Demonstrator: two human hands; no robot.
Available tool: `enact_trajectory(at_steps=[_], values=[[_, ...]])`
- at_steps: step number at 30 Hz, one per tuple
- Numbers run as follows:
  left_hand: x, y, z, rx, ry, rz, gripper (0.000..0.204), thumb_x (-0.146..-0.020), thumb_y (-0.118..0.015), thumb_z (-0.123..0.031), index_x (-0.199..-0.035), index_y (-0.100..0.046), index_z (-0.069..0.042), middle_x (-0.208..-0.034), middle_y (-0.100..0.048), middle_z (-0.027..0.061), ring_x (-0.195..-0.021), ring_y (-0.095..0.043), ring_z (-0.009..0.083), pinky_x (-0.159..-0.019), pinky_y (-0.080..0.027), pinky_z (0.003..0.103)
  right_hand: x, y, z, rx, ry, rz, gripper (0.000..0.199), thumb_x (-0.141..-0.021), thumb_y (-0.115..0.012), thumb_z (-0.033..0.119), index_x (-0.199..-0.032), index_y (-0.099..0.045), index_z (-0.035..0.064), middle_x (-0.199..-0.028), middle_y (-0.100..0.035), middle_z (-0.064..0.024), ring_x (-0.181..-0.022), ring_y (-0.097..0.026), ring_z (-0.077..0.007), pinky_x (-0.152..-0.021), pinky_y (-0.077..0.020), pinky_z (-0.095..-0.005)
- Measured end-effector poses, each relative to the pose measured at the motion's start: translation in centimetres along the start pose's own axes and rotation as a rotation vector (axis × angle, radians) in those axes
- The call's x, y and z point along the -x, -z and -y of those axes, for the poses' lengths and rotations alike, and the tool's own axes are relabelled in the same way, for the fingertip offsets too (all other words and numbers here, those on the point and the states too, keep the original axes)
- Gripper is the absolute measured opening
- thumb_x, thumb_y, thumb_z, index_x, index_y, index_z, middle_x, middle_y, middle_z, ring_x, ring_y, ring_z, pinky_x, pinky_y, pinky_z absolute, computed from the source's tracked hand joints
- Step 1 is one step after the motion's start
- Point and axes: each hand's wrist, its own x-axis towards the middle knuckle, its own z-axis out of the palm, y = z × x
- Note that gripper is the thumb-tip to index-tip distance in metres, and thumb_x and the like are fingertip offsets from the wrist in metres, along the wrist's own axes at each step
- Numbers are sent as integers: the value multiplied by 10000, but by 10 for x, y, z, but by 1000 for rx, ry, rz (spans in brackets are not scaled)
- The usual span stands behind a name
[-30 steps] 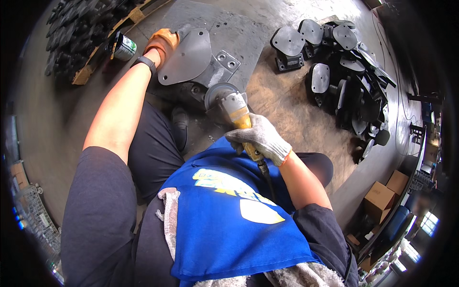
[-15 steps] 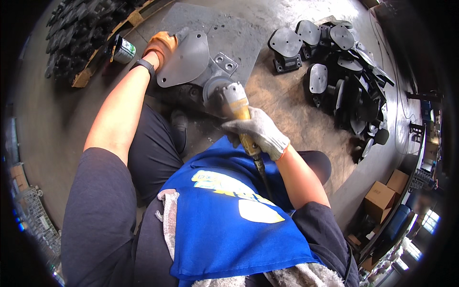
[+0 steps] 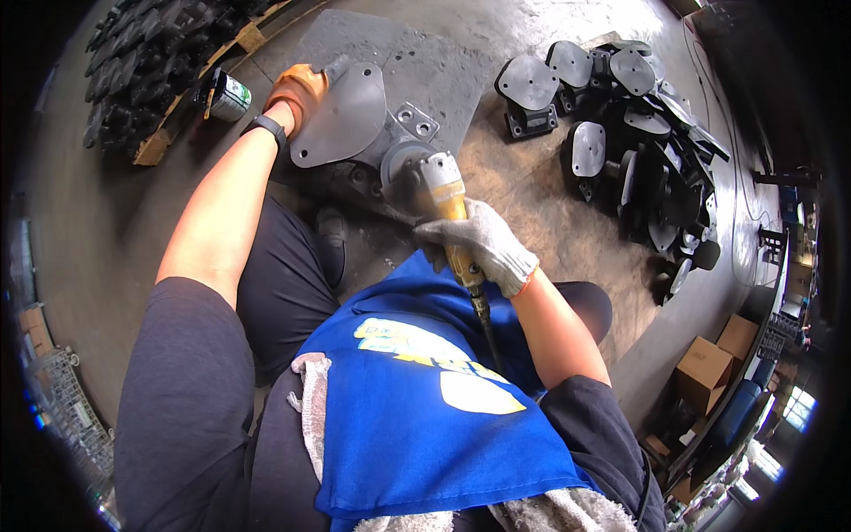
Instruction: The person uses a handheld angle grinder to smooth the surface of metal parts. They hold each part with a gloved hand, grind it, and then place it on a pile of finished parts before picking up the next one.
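My left hand [image 3: 297, 89], in an orange glove, grips the far left edge of a grey metal plate part [image 3: 346, 115] that stands tilted on the concrete floor. My right hand [image 3: 483, 244], in a grey knit glove, is closed round the yellow body of an angle grinder [image 3: 434, 191]. The grinder's round guard and disc sit against the lower right side of the part, next to a small bracket with bolt holes [image 3: 409, 121]. Its dark cable runs down over my blue apron [image 3: 425, 417].
A heap of similar dark metal parts [image 3: 638, 133] lies on the floor at the right. More black castings [image 3: 142, 62] are stacked on a wooden pallet at the upper left, with a small can [image 3: 226, 96] beside it. Cardboard boxes [image 3: 709, 368] stand at the lower right.
The grinder and my right hand have shifted a little up and toward the part's lower edge. My left hand keeps its hold on the plate.
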Motion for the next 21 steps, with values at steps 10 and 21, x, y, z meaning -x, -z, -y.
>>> enact_trajectory(at_steps=[10, 21], values=[[-9, -42, 13, -160, -128, -142, 178, -889, -576, -135, -1005, -708, -106, -942, -732, 131, -915, -710, 274, -793, -558, 375, 8, 4, -8, 11, -46, -13, 266, -833, -756, 178, -943, -632, -29, -744, -643, -94, -581, -613, -168, -554, -507, -284], [-8, -18, 6, -158, -87, 26, 283, -918, -551, -165, -1173, -660, -111, -1093, -705, 138, -1008, -688, 271, -866, -541, 379, 12, -2, -8, 106, -46, -6, 264, -823, -766, 180, -940, -629, -13, -738, -638, -91, -596, -612, -156, -570, -502, -284]])
